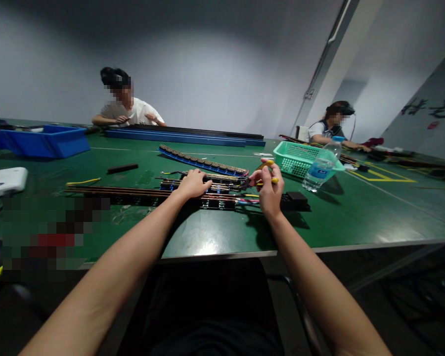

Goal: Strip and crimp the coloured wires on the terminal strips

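Note:
My left hand (195, 184) bends over a short blue-based strip with metal bars (222, 187), fingers curled to its far side and thumb along the near side. My right hand (270, 193) is closed around yellow-handled pliers (264, 165). Their dark jaws point left, at the right end of the strip; whether they grip a wire cannot be made out. In front lies a long black rail with copper-coloured bars (152, 192). Red, white and yellow wires (249, 200) come out of its right part. Behind my hands rests a curved blue strip with metal bars (200, 160).
A green basket (282, 157) and a water bottle (321, 165) stand right. Left are a blue bin (44, 141), a white device (5, 180) and a black bar (122, 168). Long blue rails (178, 136) lie before a person (141, 111); another person (321, 129) sits right.

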`<state>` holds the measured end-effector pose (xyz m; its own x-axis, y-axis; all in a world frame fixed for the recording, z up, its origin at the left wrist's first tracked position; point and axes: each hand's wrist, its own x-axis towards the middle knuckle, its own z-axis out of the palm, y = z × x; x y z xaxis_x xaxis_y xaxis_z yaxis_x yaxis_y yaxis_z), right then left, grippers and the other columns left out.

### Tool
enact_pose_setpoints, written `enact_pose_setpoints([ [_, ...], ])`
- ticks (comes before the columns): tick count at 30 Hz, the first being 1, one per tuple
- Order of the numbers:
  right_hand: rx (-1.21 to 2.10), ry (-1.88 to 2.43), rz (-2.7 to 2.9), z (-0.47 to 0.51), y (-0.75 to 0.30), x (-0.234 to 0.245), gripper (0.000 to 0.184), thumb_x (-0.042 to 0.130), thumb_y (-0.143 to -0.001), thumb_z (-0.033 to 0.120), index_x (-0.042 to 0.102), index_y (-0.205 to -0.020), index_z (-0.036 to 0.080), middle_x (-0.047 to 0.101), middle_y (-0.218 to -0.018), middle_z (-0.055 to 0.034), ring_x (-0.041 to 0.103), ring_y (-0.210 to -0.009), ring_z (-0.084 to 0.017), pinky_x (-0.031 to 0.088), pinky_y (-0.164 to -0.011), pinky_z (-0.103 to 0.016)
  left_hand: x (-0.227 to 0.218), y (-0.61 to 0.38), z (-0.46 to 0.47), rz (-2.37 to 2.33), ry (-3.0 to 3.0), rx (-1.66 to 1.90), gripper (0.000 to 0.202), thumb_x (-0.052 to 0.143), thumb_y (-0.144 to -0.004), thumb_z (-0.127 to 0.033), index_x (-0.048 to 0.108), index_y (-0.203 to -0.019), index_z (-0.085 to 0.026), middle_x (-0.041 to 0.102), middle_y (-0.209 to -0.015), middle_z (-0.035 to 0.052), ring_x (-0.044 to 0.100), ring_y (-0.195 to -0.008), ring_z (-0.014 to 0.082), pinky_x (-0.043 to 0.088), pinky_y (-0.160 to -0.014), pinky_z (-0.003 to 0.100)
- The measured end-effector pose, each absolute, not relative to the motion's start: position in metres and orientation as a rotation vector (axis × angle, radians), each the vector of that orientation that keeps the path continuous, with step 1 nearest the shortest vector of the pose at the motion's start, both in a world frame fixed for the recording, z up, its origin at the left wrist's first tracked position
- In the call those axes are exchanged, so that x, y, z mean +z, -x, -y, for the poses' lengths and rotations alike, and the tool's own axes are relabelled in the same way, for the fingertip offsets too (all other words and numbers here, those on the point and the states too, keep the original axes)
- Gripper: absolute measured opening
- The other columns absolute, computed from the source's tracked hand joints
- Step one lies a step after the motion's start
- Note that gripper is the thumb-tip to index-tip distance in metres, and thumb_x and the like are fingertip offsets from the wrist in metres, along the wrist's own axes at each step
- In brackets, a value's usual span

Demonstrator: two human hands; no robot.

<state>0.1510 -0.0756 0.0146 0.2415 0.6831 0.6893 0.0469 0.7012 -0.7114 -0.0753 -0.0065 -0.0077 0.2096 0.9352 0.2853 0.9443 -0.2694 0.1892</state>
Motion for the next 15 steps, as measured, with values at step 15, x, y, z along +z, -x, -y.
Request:
enact_pose_setpoints([
  [15,0.086,0.602,2.042,0.083,-0.144,-0.012,0.023,0.058,-0.092,0.027,0.066,-0.113,0.025,0.068,-0.074,0.0004,0.058,-0.059,-0.013,0.043,-0.064,-0.029,-0.006,0.074,0.009,1.887,2.400,-0.496,0.055,0.042,-0.096,-0.052,0.064,-0.131,-0.015,0.059,-0.131,0.0155,0.050,-0.127,0.0313,0.042,-0.108,0.040],
])
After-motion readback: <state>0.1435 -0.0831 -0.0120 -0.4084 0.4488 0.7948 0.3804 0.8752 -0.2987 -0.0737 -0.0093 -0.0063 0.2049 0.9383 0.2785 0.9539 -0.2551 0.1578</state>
